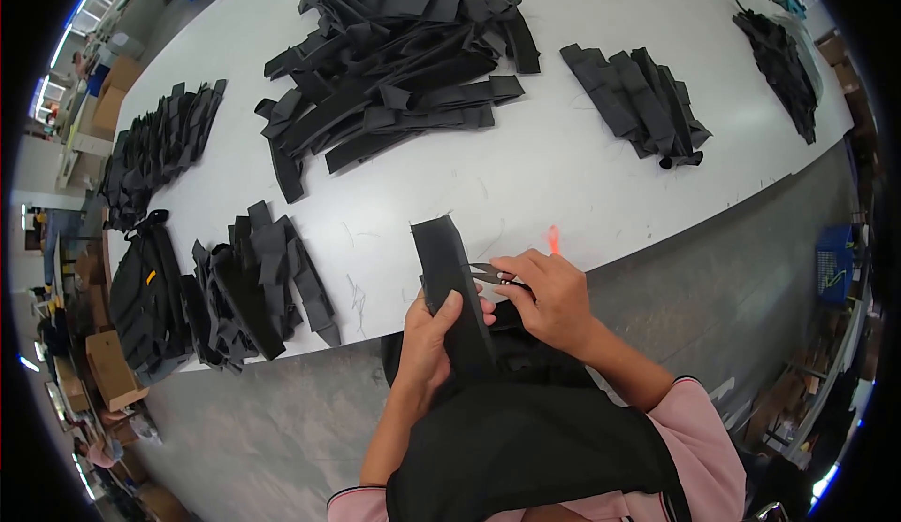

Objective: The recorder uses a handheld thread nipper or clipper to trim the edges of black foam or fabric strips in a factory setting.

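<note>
My left hand is closed round a long black fabric strip, its thumb lying on the strip's face. The strip reaches from near my lap up over the table's front edge. In the fingers of my right hand is a small pair of dark thread snips. Their tips are at the strip's right edge, where it is too small to tell whether a thread lies between the blades. A bright orange-red loop shows just beyond my right hand; what it is fixed to is hidden.
A large heap of black strips covers the far middle of the white table. Smaller bunches lie at right, far left and near left. A black backpack sits at the left edge. Loose threads dot the tabletop.
</note>
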A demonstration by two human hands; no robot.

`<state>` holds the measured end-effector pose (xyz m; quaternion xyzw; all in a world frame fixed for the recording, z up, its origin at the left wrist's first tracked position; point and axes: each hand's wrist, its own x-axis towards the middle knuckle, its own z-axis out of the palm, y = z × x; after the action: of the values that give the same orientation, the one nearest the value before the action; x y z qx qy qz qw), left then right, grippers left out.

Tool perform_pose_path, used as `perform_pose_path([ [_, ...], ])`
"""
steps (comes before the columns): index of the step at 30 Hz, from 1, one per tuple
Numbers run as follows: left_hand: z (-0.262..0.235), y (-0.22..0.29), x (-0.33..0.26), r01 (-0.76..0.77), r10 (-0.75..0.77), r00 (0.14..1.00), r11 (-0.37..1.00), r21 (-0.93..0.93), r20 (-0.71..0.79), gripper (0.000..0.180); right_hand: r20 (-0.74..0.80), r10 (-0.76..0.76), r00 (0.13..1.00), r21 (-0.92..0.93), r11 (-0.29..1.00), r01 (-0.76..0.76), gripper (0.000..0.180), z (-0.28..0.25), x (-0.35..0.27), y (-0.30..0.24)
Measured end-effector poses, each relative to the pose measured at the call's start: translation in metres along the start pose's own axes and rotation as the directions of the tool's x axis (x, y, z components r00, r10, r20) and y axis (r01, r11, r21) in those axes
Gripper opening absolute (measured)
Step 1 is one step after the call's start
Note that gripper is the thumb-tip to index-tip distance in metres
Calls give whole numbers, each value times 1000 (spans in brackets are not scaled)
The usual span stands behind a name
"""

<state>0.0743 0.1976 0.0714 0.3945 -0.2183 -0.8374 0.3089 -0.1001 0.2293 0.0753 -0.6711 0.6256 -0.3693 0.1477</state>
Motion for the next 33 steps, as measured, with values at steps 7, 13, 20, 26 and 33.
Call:
perform_pose_path([
  [7, -1, 1, -2, 18, -15, 999, 997, 72, -42, 34, -43, -7, 999, 46, 999, 9, 23, 7, -1, 2],
  [13, 1, 2, -2, 24, -19, 999, 993, 116, -40, 32, -44, 105, 993, 166, 981, -96, 20, 4, -13, 7],
  [20, -3, 2, -1, 48, -46, 999, 995, 83, -21, 25, 0, 143, 990, 221, 965, -140, 19, 9, -10, 5],
  [26, 0, 5, -1, 63, -69, 997, 990, 124, 43, 36, 7, 198, 980, 406, 895, -184, 22, 7, -16, 7],
  [33, 1, 4, -2, 83, -93, 991, 991, 102, 95, 58, 160, 108, 981, 326, 933, -155, 21, 2, -4, -3],
])
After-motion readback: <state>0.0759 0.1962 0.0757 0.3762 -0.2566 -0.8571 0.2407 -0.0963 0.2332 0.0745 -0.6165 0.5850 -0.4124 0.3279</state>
